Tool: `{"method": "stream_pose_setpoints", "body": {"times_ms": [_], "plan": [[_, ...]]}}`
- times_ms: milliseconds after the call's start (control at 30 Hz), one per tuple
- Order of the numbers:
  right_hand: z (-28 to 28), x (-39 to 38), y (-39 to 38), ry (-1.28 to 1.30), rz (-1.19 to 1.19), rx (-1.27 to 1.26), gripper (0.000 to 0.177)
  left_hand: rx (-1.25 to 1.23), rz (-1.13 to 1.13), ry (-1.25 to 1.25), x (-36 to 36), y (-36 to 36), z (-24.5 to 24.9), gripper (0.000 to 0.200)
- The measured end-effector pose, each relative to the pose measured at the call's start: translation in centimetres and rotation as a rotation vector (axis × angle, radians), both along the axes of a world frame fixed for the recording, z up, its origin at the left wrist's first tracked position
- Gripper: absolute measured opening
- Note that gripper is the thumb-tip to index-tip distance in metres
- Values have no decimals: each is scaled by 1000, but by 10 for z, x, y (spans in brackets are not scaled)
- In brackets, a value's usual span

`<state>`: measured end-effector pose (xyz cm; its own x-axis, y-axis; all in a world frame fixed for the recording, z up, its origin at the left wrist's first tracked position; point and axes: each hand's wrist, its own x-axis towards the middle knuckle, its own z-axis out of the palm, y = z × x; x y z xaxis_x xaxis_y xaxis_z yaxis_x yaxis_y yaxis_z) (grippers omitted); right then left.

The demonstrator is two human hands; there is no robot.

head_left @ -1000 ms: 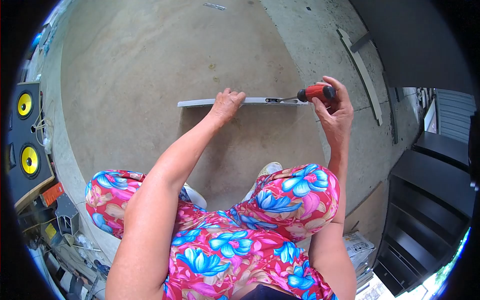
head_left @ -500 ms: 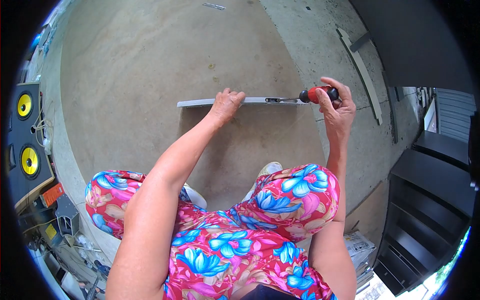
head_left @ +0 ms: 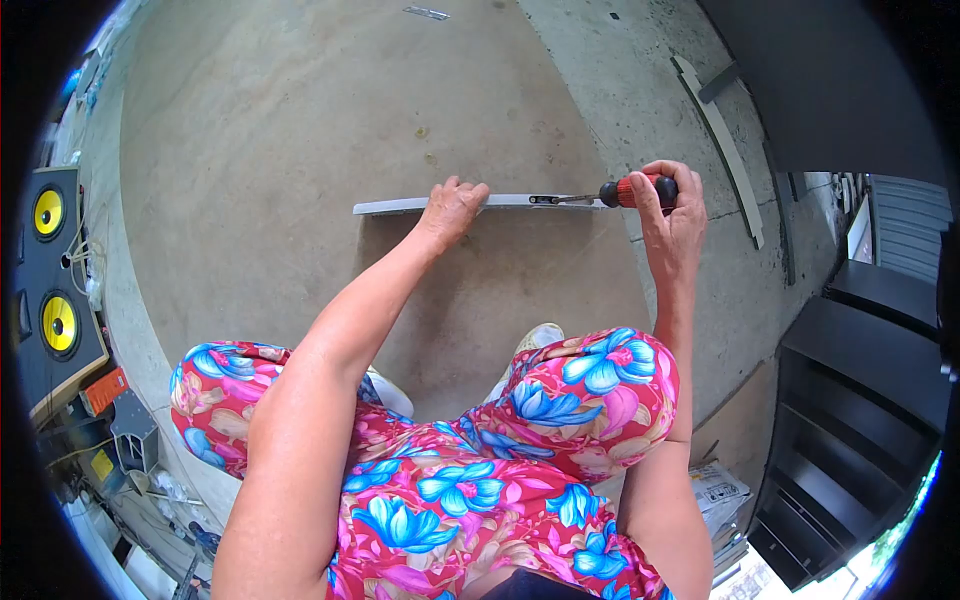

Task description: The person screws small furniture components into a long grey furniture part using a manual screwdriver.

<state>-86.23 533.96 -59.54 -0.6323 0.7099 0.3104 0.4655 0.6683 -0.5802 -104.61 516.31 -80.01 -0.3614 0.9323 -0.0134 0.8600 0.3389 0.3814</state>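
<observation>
A thin board with a white edge point(head_left: 400, 206) stands on its long side in front of me, and my left hand point(head_left: 456, 208) is closed over its top edge near the middle. My right hand point(head_left: 672, 205) grips the red and black handle of a screwdriver point(head_left: 622, 192). The screwdriver's shaft points left along the board's edge. Its tip meets a small black fitting point(head_left: 544, 200) set at the right part of that edge. Whether the tip sits in a screw is too small to tell.
A speaker panel with yellow cones point(head_left: 58, 325) stands at far left. To the right lie a long pale strip point(head_left: 722, 150) on the concrete and a black shelf unit point(head_left: 860, 360). A small flat packet point(head_left: 427, 13) lies on the floor ahead.
My right hand's fingers have closed further around the screwdriver handle, which has turned slightly. My left hand and the board stay almost in place.
</observation>
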Motion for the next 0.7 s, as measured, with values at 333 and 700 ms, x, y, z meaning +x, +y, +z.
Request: {"method": "stream_pose_setpoints", "body": {"times_ms": [333, 700], "plan": [[3, 0, -1, 162, -4, -317, 37, -14, 1, -16, 0, -1, 0, 23], [-6, -9, -4, -44, -118, 72, 38, 20, 3, -10, 0, 0, -2, 23]]}}
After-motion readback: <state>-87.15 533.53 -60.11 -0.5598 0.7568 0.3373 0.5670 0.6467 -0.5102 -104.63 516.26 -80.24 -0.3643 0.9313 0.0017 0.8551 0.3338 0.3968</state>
